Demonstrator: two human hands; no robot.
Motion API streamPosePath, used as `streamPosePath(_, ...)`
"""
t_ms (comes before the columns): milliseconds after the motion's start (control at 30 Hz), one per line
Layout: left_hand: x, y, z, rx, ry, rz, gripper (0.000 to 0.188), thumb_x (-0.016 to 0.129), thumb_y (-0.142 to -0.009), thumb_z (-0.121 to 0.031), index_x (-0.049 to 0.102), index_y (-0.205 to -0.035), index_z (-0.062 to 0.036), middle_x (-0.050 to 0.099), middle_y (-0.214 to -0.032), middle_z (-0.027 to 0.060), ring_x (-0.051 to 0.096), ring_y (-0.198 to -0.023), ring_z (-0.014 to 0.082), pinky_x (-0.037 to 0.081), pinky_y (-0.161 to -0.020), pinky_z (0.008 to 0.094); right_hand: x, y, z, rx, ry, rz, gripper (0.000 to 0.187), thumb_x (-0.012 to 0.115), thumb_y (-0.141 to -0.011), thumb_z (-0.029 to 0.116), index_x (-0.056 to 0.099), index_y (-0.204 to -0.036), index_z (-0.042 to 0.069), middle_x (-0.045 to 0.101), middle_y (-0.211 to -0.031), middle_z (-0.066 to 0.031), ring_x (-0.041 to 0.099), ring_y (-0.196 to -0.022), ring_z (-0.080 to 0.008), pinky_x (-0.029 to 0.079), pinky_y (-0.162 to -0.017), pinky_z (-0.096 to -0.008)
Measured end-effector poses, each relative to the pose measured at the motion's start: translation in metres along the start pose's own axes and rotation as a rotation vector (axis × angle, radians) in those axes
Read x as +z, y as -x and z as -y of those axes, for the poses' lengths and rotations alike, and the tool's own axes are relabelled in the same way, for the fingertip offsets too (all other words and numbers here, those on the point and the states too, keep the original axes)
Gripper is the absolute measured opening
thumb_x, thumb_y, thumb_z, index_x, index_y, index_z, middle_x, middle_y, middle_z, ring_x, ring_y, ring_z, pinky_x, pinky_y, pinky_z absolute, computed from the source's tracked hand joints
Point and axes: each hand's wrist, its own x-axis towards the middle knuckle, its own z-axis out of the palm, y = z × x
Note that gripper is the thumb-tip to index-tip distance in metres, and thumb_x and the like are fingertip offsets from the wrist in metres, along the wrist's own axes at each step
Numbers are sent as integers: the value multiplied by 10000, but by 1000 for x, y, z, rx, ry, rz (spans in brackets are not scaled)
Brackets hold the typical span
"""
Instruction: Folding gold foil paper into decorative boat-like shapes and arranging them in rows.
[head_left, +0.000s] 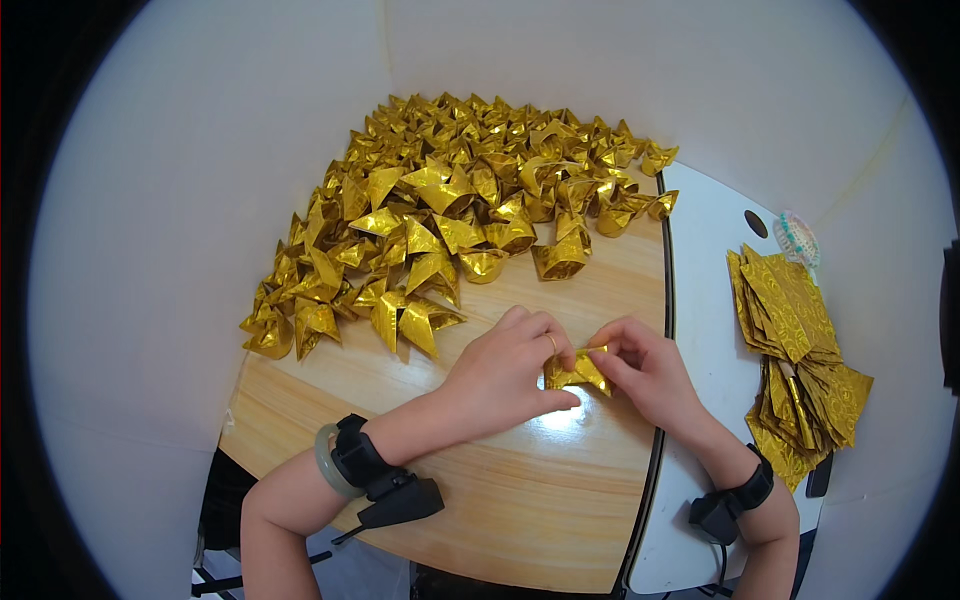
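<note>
A small folded piece of gold foil paper lies between my hands, low over the wooden table. At its left end, my left hand curls its fingers around the far edge, with the thumb on the near side. My right hand pinches its upper right corner between thumb and fingertips. Beyond them spreads a large heap of finished-looking gold paper ingots, boat-shaped with pointed ends. The nearest ingot stands a little beyond my left wrist.
The wooden table meets a white table along a dark seam. On the white one lie fanned stacks of flat gold paper and a pale patterned round item. White walls enclose the tables. Black devices are strapped to both wrists.
</note>
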Motion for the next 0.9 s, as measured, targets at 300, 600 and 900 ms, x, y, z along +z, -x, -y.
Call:
streamPosePath(300,1,0,2,-80,-75,86,243,715,-683,-161,560,-848,-72,521,-911,68,487,-899,268,425,-784,338,-1,2,6,-533,759,82,281,704,-733,181,588,-966,76,584,-860,-76,541,-880,-256,455,-761,-337)
streamPosePath(600,-2,-1,3,-117,47,75,265,698,-704,-145,584,-928,-62,555,-876,72,533,-844,227,456,-729,316,-7,7,1,-455,594,9,259,674,-754,167,575,-964,51,614,-846,-93,610,-785,-262,495,-692,-341)
streamPosePath(900,-2,-2,2,-135,35,50,179,660,-742,-104,613,-898,-29,582,-833,78,555,-801,204,475,-700,291,-5,5,-3,-681,666,-21,193,635,-693,45,559,-870,56,586,-805,-78,605,-664,-234,501,-574,-311)
